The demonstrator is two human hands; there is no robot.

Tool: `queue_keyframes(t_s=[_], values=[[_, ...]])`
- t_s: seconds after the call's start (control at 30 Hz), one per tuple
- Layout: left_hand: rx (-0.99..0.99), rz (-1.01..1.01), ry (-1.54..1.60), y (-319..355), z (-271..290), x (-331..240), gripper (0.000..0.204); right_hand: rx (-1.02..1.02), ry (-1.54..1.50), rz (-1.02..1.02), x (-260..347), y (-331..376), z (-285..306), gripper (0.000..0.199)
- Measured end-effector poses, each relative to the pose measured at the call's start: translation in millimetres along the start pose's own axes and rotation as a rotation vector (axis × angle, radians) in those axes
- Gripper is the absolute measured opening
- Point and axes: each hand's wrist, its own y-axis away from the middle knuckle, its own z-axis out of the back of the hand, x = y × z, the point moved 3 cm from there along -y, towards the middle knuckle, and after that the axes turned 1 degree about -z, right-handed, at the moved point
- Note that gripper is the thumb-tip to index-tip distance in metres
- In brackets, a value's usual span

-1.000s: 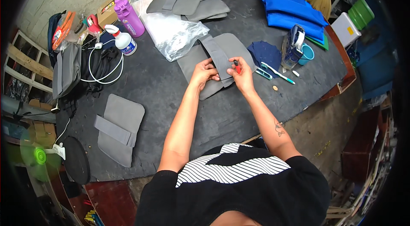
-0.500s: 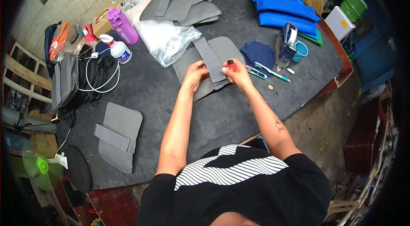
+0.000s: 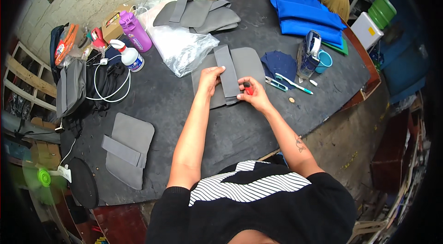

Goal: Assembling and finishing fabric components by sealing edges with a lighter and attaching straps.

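Note:
A grey fabric panel (image 3: 249, 65) lies on the black table (image 3: 175, 105) with a grey strap (image 3: 226, 71) running down its middle. My left hand (image 3: 211, 78) presses on the panel at the strap's left edge. My right hand (image 3: 253, 96) holds a small red object (image 3: 247, 89), perhaps a lighter, at the strap's lower end.
A finished grey panel (image 3: 127, 149) lies at the near left. More grey panels (image 3: 203, 13), a clear plastic bag (image 3: 177, 43), a purple bottle (image 3: 135, 31) and a spray bottle (image 3: 129, 56) sit beyond. Blue bags (image 3: 307, 15), a tape dispenser (image 3: 310, 52), a teal cup (image 3: 324, 61) and scissors (image 3: 277, 85) are right.
Both hands have shifted slightly along the strap, and my right hand has brought the red object down to the strap's lower end. The view has tilted a little.

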Motion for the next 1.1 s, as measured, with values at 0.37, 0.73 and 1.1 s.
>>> queue_keyframes(t_s=[0.37,0.73,1.1], values=[[-0.173,-0.051,0.039,-19.3,4.6,-9.4,0.020,0.012,0.058,0.005,7.4,17.6,-7.6,0.050],[-0.203,-0.130,-0.028,6.3,-17.9,-40.4,0.018,-0.037,0.052,-0.076,13.4,9.4,-1.5,0.033],[-0.023,-0.118,0.031,35.1,-28.9,-53.1,0.011,-0.085,-0.086,0.000,59.3,-13.4,-25.6,0.016]])
